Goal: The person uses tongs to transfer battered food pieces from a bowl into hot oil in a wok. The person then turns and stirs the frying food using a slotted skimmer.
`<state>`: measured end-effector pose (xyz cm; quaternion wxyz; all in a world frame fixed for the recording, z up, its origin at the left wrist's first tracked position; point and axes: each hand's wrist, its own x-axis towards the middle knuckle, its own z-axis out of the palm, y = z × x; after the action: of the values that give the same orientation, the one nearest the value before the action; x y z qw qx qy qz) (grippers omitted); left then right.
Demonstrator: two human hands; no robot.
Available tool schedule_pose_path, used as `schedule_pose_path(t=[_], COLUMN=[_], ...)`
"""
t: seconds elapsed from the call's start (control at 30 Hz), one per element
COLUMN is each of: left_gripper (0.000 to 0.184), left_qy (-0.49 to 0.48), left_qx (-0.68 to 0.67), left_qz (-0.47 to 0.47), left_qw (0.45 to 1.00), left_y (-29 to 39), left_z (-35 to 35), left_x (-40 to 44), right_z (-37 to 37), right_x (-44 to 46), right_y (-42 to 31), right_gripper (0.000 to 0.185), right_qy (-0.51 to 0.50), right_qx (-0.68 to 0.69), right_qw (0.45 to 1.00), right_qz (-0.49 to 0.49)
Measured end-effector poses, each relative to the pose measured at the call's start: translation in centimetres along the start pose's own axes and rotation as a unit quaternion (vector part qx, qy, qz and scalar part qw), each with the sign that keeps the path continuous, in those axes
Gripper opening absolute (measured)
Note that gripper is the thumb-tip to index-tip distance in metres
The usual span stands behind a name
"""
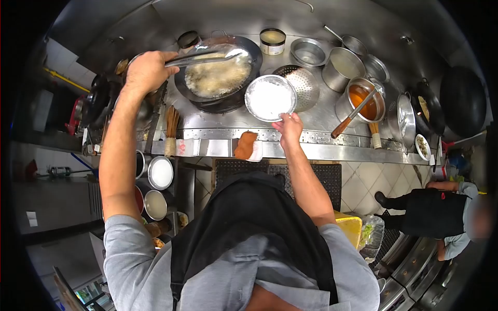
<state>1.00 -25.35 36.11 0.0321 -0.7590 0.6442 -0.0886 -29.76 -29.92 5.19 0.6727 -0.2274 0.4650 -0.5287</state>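
Note:
My left hand point(149, 72) is closed around the handle end of metal tongs point(199, 59). The tongs reach over a black wok point(255, 54), where pale, bubbling liquid point(218, 78) froths. What, if anything, is between the tips of the tongs cannot be made out. With my right hand point(289, 127) I grip the near rim of a round metal bowl point(270, 97) of white, powdery stuff. That bowl is just right of the wok, partly covering a perforated strainer point(306, 88).
On the steel counter stand a tin point(272, 41), an empty-looking metal bowl point(308, 53), and a pot of orange liquid point(365, 101) with a ladle. A brown cloth point(245, 145) lies at the front edge. Another person point(433, 212) stands at the right.

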Motion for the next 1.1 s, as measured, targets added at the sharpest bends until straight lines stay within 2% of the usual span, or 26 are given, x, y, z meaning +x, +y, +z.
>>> schedule_pose_path(t=[0.13,0.2,0.3,0.37,0.43,0.5,0.53,0.63,0.77,0.93,1.03,1.1], left_gripper=[0.043,0.043,0.045,0.046,0.045,0.045,0.045,0.043,0.05,0.051,0.05,0.044], left_qy=[-0.066,-0.091,-0.071,-0.052,-0.023,0.009,0.028,0.015,0.04,0.033,-0.003,-0.022], left_qx=[0.015,0.028,0.017,-0.006,-0.018,-0.033,-0.04,-0.016,0.026,0.072,0.075,0.081], left_qz=[-0.045,-0.068,-0.116,-0.126,-0.091,-0.006,0.033,0.133,0.276,0.315,0.316,0.314], left_qw=[0.997,0.993,0.991,0.991,0.995,0.999,0.998,0.991,0.96,0.946,0.946,0.946], left_y=[-6.2,-8.6,-11.5,-11.4,-10.5,-8.7,-7.4,-2.0,4.2,11.6,14.0,15.6], left_z=[7.4,10.6,13.8,12.9,11.4,9.2,8.0,4.0,3.0,3.9,4.2,3.9], left_x=[1.3,1.7,1.8,1.3,0.8,-0.2,-0.7,-2.7,-4.0,-2.8,-1.1,-0.5], right_z=[0.3,1.1,1.7,1.8,2.0,2.1,1.4,0.8,-0.1,-2.0,-4.1,-5.2], right_x=[-1.3,-2.4,-3.6,-4.2,-4.8,-5.2,-4.6,-3.8,-3.1,-3.0,-2.4,-1.9], right_y=[1.1,1.2,1.6,1.7,1.7,1.7,2.1,2.4,1.6,-0.5,-1.5,-2.2], right_gripper=[0.01,0.007,0.004,0.003,0.002,0.001,0.011,0.011,0.009,0.002,0.002,0.005], right_qy=[-0.001,0.015,0.039,0.054,0.064,0.071,0.055,0.043,0.023,0.005,0.009,0.015], right_qx=[-0.01,0.007,0.017,0.014,0.017,0.017,0.005,0.003,-0.015,-0.075,-0.064,-0.031], right_qw=[1.0,1.0,0.999,0.998,0.997,0.997,0.998,0.999,0.999,0.996,0.997,0.999], right_qz=[-0.002,-0.011,-0.019,-0.026,-0.037,-0.041,-0.031,-0.027,-0.028,-0.048,-0.029,-0.019])
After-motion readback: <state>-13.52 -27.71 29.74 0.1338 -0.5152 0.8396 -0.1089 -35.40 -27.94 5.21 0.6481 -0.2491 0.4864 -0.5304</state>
